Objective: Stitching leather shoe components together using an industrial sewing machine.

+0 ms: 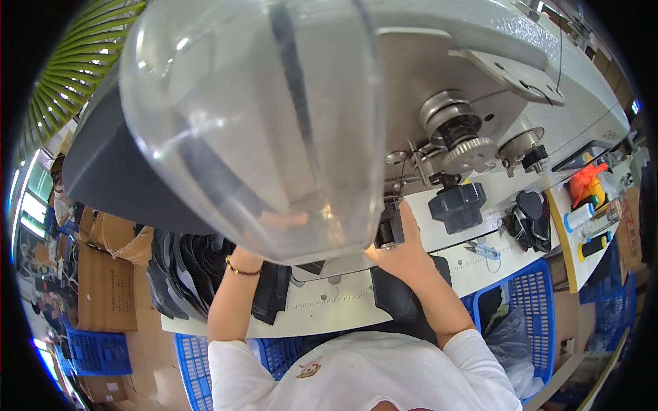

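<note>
A white sewing machine [582, 116] fills the upper view, with a clear plastic guard [253, 137] hanging over the work area. My left hand [279, 222] is behind that guard and shows only as a distorted shape, so its fingers cannot be made out. A beaded bracelet [243, 269] circles my left wrist. Over by the needle area, my right hand [401, 257] has fingers stretched forward and the thumb side apart, partly covered by machine parts. Beneath its wrist lies a black material piece [394, 291]. Whatever lies under the fingertips is hidden.
Stacked black pieces [181, 270] lie left on the white table [336, 312]. Blue-handled thread snips [483, 251] and a black object [531, 219] are at right. A blue basket [538, 294] stands below; thread spools [582, 218] sit on a side shelf. A cardboard box [106, 291] stands far left.
</note>
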`<action>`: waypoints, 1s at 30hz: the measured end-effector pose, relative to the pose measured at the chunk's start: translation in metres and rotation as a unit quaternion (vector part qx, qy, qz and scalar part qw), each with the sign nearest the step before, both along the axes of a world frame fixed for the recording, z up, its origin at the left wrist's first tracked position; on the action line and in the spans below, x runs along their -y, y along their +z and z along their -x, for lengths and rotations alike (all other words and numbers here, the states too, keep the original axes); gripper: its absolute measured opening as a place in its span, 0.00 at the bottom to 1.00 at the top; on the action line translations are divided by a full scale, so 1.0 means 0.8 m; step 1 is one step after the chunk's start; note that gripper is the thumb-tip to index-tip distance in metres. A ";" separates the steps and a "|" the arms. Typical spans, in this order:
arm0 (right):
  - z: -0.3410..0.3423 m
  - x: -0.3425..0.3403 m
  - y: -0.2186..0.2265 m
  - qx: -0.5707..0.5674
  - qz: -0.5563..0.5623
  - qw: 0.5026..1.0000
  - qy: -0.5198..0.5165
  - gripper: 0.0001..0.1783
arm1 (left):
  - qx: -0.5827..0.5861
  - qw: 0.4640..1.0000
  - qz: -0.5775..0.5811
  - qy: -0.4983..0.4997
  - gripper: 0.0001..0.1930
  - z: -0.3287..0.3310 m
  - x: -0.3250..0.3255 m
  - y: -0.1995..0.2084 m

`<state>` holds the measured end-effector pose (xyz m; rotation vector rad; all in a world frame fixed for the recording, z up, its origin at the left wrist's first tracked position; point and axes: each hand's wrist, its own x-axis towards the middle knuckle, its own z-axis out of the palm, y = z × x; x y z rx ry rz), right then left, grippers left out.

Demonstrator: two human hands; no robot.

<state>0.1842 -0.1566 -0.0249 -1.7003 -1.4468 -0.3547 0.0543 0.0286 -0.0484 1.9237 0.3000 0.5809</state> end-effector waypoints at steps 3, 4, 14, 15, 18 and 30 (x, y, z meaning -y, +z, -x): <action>0.013 0.003 -0.019 0.073 -0.048 0.996 -0.030 0.18 | 0.090 0.995 0.034 0.037 0.17 0.002 0.008 -0.019; 0.020 0.006 -0.018 -0.001 -0.070 0.997 0.024 0.17 | 0.084 0.993 -0.037 0.077 0.17 0.003 0.011 -0.021; 0.058 0.015 -0.031 -0.626 -0.063 0.743 0.227 0.07 | -0.035 0.995 -0.054 0.070 0.15 0.021 0.031 -0.023; 0.058 0.016 -0.031 -0.619 -0.069 0.751 0.221 0.07 | -0.035 0.995 -0.054 0.071 0.15 0.022 0.032 -0.029; 0.056 0.015 -0.031 -0.611 -0.073 0.757 0.220 0.06 | -0.001 0.975 -0.165 0.146 0.15 0.016 0.039 -0.040; 0.048 -0.007 -0.019 -0.579 -0.136 0.783 0.182 0.04 | 0.095 0.934 -0.332 0.094 0.16 -0.008 0.007 -0.037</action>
